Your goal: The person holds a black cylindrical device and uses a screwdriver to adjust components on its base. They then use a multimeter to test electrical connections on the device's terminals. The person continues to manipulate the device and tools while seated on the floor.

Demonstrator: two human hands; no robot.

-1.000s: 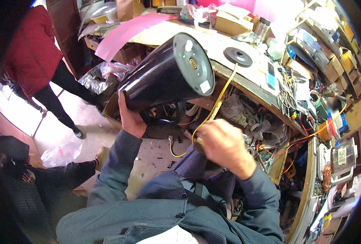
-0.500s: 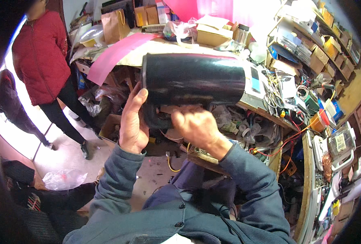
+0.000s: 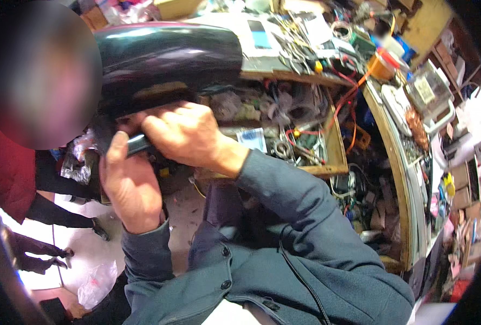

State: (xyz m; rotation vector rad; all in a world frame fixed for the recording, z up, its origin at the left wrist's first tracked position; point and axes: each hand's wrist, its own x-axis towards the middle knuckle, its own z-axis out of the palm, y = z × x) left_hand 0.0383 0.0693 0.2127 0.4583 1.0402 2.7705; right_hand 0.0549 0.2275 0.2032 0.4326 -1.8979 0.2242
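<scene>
The right hand (image 3: 183,130) is curling around a shiny black curved handle (image 3: 138,144); the left hand (image 3: 132,189) is touching it, grip unclear. From the right hand, the glossy black cylindrical vessel (image 3: 170,54) is hanging sideways at twelve o'clock, a wooden bench edge (image 3: 300,77) is running at two, a cluttered wooden drawer (image 3: 335,132) is crowding three, pale floor (image 3: 181,216) is opening at six.

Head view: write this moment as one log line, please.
left hand: at handle; right hand: at handle; black vessel: sideways; wooden drawer: open, cluttered
</scene>
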